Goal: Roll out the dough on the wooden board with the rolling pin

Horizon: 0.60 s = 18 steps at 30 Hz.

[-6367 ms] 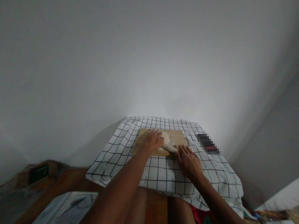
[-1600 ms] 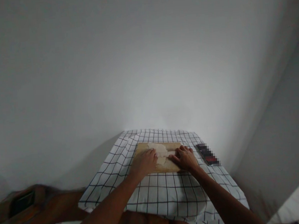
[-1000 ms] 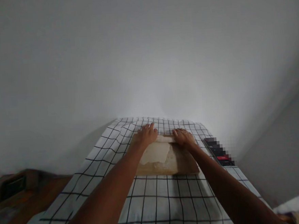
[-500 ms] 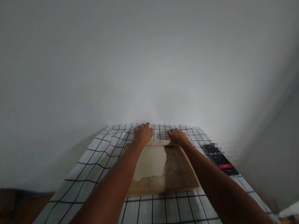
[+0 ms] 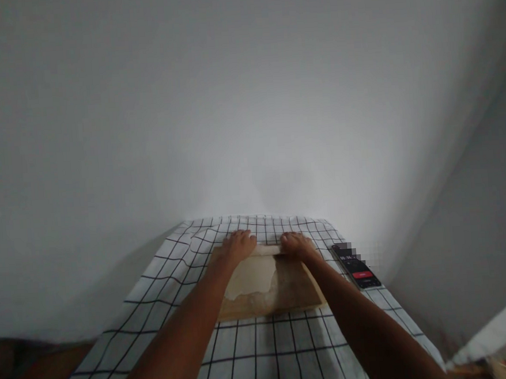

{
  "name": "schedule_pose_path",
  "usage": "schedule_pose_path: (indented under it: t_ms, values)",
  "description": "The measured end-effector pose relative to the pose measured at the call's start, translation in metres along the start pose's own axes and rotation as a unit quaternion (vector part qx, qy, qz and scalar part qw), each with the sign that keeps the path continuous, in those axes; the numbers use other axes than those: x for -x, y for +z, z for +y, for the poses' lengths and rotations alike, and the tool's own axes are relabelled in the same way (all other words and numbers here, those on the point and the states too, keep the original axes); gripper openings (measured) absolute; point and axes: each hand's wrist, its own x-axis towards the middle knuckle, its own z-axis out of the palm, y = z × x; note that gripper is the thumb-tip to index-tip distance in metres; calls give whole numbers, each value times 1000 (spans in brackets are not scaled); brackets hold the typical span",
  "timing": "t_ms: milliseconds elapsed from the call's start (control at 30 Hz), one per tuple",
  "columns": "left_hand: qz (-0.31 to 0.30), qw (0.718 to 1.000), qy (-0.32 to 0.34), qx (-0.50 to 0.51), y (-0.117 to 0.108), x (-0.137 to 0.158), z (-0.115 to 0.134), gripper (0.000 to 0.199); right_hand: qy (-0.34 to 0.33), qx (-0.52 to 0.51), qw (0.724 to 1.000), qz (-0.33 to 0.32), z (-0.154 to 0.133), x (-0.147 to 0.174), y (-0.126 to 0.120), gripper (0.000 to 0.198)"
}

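A flat sheet of pale dough (image 5: pixel 251 277) with a ragged near edge lies on the left and middle of a wooden board (image 5: pixel 292 290). Across the board's far end runs a light rolling pin (image 5: pixel 269 250), its middle visible between my hands. My left hand (image 5: pixel 239 245) curls over the pin's left part, and my right hand (image 5: pixel 296 243) is closed over its right part. Both hands hide the ends of the pin. My forearms pass over the two sides of the board.
A black-and-white checked cloth (image 5: pixel 248 366) covers the table under the board. To the right, a phone (image 5: pixel 356 268) with a dark screen and red button lies on it. A pale wall (image 5: pixel 248 126) rises directly behind the table's far edge.
My fingers, earlier lifted and stretched beyond the pin, now lie lower around it. The view has shifted slightly, so the board and phone appear farther left.
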Motion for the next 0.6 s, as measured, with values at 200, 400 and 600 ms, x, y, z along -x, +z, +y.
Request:
schedule_pose_path:
  t_ms: [200,400,600]
  values:
    - [40,996,71,-33,3,37,2,32,16,-16,996,89,-7,42,7,40]
    - [56,992,98,-59,-6,77,14,44,-25,-42,993,112,-8,84,10,37]
    - [73,995,53,-36,-19,125,29,47,-4,-73,993,97,-13,119,8,37]
